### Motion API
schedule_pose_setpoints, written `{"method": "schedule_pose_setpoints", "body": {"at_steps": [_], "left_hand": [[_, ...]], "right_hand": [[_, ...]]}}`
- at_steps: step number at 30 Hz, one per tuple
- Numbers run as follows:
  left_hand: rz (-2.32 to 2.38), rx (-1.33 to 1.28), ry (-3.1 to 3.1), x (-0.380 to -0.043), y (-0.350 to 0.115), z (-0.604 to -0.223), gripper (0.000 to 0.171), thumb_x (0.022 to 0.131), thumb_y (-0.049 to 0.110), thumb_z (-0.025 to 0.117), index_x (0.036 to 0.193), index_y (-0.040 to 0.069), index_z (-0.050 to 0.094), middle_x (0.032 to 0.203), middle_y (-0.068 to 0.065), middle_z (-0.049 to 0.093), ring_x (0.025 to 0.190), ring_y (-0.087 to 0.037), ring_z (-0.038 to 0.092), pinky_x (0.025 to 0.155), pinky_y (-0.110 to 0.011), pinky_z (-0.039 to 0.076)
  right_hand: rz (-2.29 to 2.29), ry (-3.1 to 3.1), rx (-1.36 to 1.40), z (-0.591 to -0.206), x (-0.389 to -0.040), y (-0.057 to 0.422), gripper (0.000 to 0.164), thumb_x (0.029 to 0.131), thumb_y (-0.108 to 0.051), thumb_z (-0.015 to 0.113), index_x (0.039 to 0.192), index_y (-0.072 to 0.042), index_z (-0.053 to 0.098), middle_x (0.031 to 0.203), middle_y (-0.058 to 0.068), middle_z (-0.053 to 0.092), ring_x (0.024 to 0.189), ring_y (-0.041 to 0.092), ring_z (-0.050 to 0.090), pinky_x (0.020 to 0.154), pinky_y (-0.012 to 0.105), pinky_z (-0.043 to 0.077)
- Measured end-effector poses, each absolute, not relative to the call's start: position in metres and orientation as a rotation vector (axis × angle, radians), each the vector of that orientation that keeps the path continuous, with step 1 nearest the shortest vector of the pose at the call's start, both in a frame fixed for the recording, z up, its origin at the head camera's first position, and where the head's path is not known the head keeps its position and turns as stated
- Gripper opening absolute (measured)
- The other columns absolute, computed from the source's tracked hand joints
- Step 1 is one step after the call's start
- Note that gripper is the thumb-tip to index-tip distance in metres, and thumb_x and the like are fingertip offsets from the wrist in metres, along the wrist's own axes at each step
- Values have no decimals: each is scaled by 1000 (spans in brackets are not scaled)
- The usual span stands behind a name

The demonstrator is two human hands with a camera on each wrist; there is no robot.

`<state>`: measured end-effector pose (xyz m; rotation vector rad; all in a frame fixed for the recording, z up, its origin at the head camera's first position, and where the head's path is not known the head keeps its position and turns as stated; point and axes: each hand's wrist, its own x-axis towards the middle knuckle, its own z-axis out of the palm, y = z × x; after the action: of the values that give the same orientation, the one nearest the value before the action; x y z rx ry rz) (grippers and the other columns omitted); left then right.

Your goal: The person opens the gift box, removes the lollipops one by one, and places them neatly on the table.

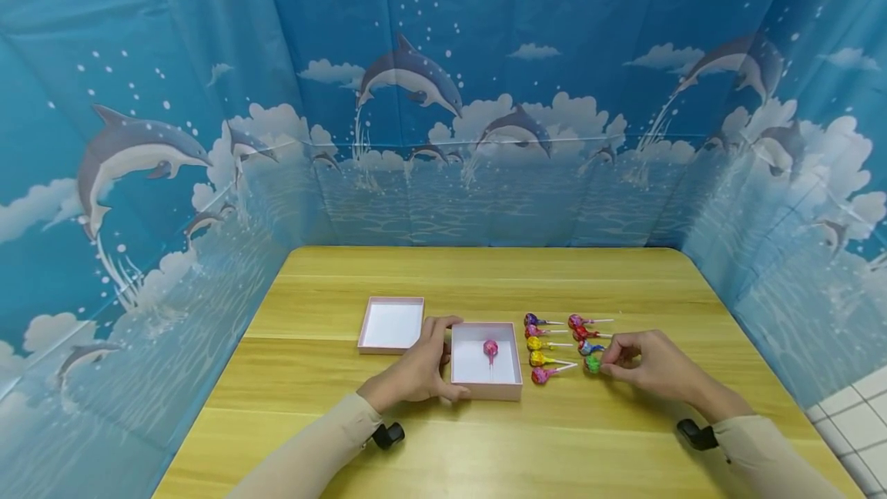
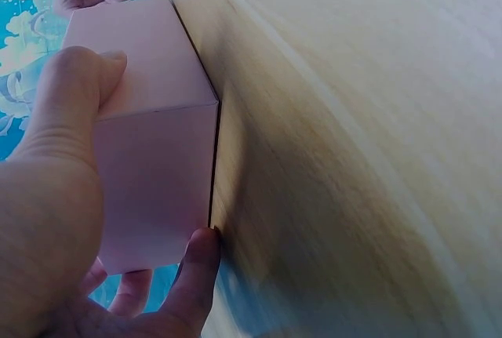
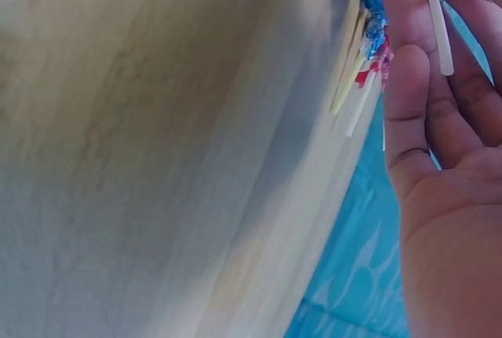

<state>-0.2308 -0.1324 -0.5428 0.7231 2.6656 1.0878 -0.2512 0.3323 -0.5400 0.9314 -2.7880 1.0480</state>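
An open pink box with a white inside stands mid-table, and one pink lollipop lies in it. My left hand grips the box at its left side; the left wrist view shows the thumb on one wall of the pink box and fingers round the other side. To the right, my right hand pinches a green lollipop. Its white stick runs across the fingers in the right wrist view. Just beyond this hand lies a blue lollipop.
A shallow pink-edged lid lies left of the box, white inside up. Between box and right hand, several lollipops lie in two columns, including purple, yellow and red ones. A dolphin-print curtain surrounds the wooden table.
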Motion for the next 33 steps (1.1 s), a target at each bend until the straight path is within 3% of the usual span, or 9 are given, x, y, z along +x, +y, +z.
{"method": "schedule_pose_setpoints", "body": {"at_steps": [10, 17, 27, 33], "left_hand": [[1086, 729, 2662, -230, -133, -544, 124, 89, 37, 105, 181, 12, 26, 156, -16, 42, 113, -17, 58, 97, -26, 56], [1086, 734, 2669, -232, -133, -544, 124, 89, 39, 105, 181, 11, 27, 154, -16, 43, 112, -18, 58, 94, -26, 55], [1083, 739, 2671, -232, -133, -546, 124, 89, 40, 106, 180, 12, 27, 154, -16, 43, 111, -17, 58, 95, -25, 56], [1076, 734, 2676, -230, -134, -545, 124, 89, 40, 105, 181, 14, 26, 154, -16, 43, 112, -15, 59, 96, -26, 57]], "right_hand": [[1048, -2895, 892, -547, -258, 333, 18, 100, -12, 93, 94, -24, 81, 91, -15, 81, 81, -6, 71, 73, 23, 61], [959, -2855, 889, -548, -260, 332, 21, 100, -13, 94, 93, -27, 79, 85, -18, 78, 74, -6, 66, 66, 23, 56], [907, -2858, 875, -541, -255, 331, 17, 99, -20, 96, 96, -28, 81, 88, -19, 78, 77, -5, 68, 70, 24, 60], [789, -2791, 857, -533, -254, 330, 24, 96, -22, 99, 93, -34, 79, 86, -26, 74, 78, -9, 64, 71, 28, 60]]}}
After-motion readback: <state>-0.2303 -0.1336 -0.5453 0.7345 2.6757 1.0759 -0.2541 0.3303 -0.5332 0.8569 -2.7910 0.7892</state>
